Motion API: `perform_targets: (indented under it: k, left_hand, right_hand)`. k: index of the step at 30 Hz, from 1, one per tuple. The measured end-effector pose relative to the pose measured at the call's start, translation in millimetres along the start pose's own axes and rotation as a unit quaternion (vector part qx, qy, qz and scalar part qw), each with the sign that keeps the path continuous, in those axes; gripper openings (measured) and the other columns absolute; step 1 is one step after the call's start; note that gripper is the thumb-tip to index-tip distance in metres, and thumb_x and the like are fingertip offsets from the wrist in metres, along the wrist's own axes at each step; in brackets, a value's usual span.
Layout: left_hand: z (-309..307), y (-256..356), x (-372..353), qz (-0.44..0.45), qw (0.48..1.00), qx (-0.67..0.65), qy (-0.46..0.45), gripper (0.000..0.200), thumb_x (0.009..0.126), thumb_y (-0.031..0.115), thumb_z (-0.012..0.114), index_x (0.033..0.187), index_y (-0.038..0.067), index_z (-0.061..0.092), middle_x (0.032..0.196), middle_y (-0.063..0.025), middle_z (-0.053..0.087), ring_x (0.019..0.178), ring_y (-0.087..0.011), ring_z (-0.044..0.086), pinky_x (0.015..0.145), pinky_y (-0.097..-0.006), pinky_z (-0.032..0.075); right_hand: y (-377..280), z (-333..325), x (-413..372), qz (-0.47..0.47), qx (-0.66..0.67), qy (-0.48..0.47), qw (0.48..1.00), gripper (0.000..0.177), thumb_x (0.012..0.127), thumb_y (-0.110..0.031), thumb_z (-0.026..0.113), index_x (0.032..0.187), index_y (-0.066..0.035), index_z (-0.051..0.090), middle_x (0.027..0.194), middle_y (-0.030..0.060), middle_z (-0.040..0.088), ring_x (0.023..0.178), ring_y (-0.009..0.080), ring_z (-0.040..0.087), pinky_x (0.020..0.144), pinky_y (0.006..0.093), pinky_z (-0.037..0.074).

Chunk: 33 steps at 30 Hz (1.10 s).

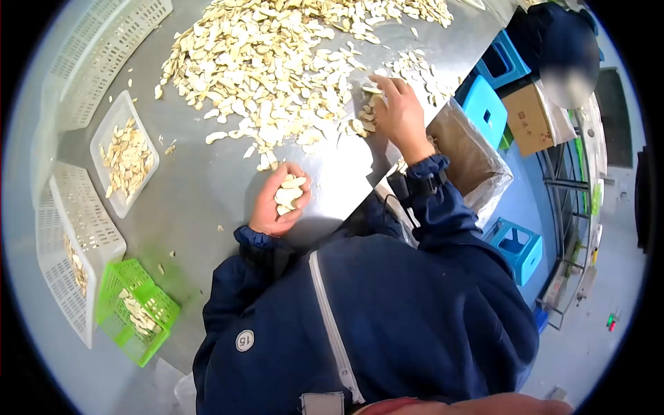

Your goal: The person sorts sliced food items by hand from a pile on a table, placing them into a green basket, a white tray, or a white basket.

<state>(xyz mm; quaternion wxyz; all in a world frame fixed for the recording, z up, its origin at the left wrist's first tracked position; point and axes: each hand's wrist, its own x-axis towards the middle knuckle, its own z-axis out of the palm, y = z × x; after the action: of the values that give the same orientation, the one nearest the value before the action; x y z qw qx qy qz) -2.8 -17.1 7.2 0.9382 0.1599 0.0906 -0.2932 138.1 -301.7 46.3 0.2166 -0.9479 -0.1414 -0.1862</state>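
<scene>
Pale slices (263,72) lay heaped toward the far side of the metal counter (197,176), thinning toward the person. The left hand (267,209) was cupped, its fingers curled around several slices; the right hand (400,115) lay over the heap's flank, near the counter edge on the person's right, fingers bent, though I could not tell whether it pinched anything. A lined carton (477,158) stood just beyond that edge. Each slice appeared light, dry and stiff, probably brittle under bending, and best grasped across its broad faces rather than at thin rims.
</scene>
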Motion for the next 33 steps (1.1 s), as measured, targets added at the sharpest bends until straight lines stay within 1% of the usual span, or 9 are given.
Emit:
perform_targets:
  k: [4, 7, 10, 14, 18, 19, 22, 25, 33]
  left_hand:
    - [2.3, -0.5, 0.1, -0.003, 1.0, -0.004, -0.004, 0.029, 0.115, 0.033, 0.045, 0.11, 0.007, 0.056, 0.099, -0.0119, 0.054, 0.069, -0.0124, 0.052, 0.035, -0.0176, 0.031]
    - [0.8, -0.2, 1.8, 0.0, 1.0, 0.001, -0.01, 0.029, 0.114, 0.032, 0.045, 0.11, 0.006, 0.056, 0.099, -0.0125, 0.054, 0.069, -0.0128, 0.052, 0.034, -0.0176, 0.031]
    - [-3.3, 0.5, 0.3, -0.005, 1.0, -0.01, -0.018, 0.029, 0.114, 0.033, 0.047, 0.11, 0.006, 0.057, 0.1, -0.0141, 0.059, 0.069, -0.0141, 0.055, 0.036, -0.0188, 0.032]
    - [-4.1, -1.3, 0.7, 0.0, 1.0, -0.006, -0.009, 0.028, 0.113, 0.033, 0.048, 0.109, 0.007, 0.058, 0.101, -0.0147, 0.061, 0.068, -0.0143, 0.056, 0.037, -0.0195, 0.033]
    - [-2.2, 0.5, -0.8, 0.003, 1.0, 0.005, -0.009, 0.027, 0.113, 0.033, 0.048, 0.109, 0.008, 0.057, 0.101, -0.0143, 0.06, 0.068, -0.0138, 0.054, 0.037, -0.0194, 0.033]
    - [-4.2, 0.6, 0.0, 0.001, 1.0, 0.006, -0.012, 0.027, 0.113, 0.033, 0.048, 0.109, 0.008, 0.057, 0.101, -0.0142, 0.06, 0.068, -0.0137, 0.054, 0.037, -0.0194, 0.033]
    - [-1.6, -1.3, 0.5, -0.003, 1.0, 0.003, -0.006, 0.027, 0.114, 0.031, 0.047, 0.111, 0.006, 0.056, 0.1, -0.0131, 0.056, 0.067, -0.0132, 0.052, 0.035, -0.0187, 0.033]
    - [-0.5, -0.9, -0.7, 0.004, 1.0, 0.006, -0.004, 0.027, 0.114, 0.031, 0.046, 0.111, 0.006, 0.055, 0.1, -0.0124, 0.054, 0.067, -0.0128, 0.05, 0.034, -0.0183, 0.033]
    - [-0.7, -0.7, -0.6, 0.0, 1.0, 0.007, -0.01, 0.028, 0.115, 0.032, 0.045, 0.111, 0.006, 0.055, 0.1, -0.0121, 0.054, 0.067, -0.012, 0.05, 0.034, -0.0178, 0.032]
  right_hand:
    - [-26.9, -26.0, -32.8, -0.065, 0.09, -0.08, 0.991, 0.034, 0.092, -0.02, 0.077, 0.126, -0.014, 0.074, 0.118, 0.0122, 0.071, 0.108, 0.0365, 0.065, 0.096, 0.0428, 0.055]
    - [-26.1, -18.6, -48.1, -0.05, 0.096, -0.091, 0.99, 0.029, 0.095, -0.017, 0.074, 0.123, -0.011, 0.075, 0.117, 0.0152, 0.073, 0.107, 0.0357, 0.068, 0.093, 0.042, 0.057]
    - [-18.1, -20.8, -42.6, 0.067, 0.101, -0.097, 0.988, 0.029, 0.097, -0.015, 0.071, 0.124, -0.008, 0.073, 0.112, 0.0188, 0.074, 0.102, 0.0373, 0.071, 0.089, 0.0427, 0.058]
    - [-16.3, -29.5, -31.1, 0.143, 0.191, -0.129, 0.963, 0.033, 0.099, -0.015, 0.068, 0.131, -0.006, 0.069, 0.113, 0.0223, 0.074, 0.1, 0.0381, 0.073, 0.087, 0.0437, 0.059]
    - [-14.4, -15.5, -29.3, -0.011, 0.061, 0.013, 0.998, 0.03, 0.097, -0.013, 0.068, 0.127, -0.01, 0.071, 0.105, 0.0172, 0.073, 0.097, 0.0343, 0.071, 0.086, 0.0434, 0.059]
    - [-26.6, -14.0, -27.5, 0.049, 0.109, -0.049, 0.992, 0.023, 0.096, -0.013, 0.069, 0.119, -0.011, 0.074, 0.102, 0.0137, 0.072, 0.097, 0.033, 0.07, 0.086, 0.0432, 0.058]
    - [-55.3, 6.8, -23.1, -0.034, 0.14, -0.073, 0.987, 0.015, 0.093, -0.017, 0.073, 0.106, -0.011, 0.076, 0.097, 0.0106, 0.071, 0.093, 0.034, 0.068, 0.081, 0.0443, 0.057]
    - [-68.2, 22.3, -16.2, -0.077, 0.08, -0.011, 0.994, 0.014, 0.092, -0.018, 0.073, 0.104, -0.01, 0.076, 0.096, 0.0112, 0.071, 0.091, 0.0345, 0.068, 0.078, 0.0444, 0.057]
    - [-44.1, 11.7, -26.7, 0.069, 0.215, -0.088, 0.97, 0.015, 0.096, -0.018, 0.069, 0.103, -0.007, 0.076, 0.098, 0.0154, 0.073, 0.091, 0.0373, 0.07, 0.079, 0.0451, 0.057]
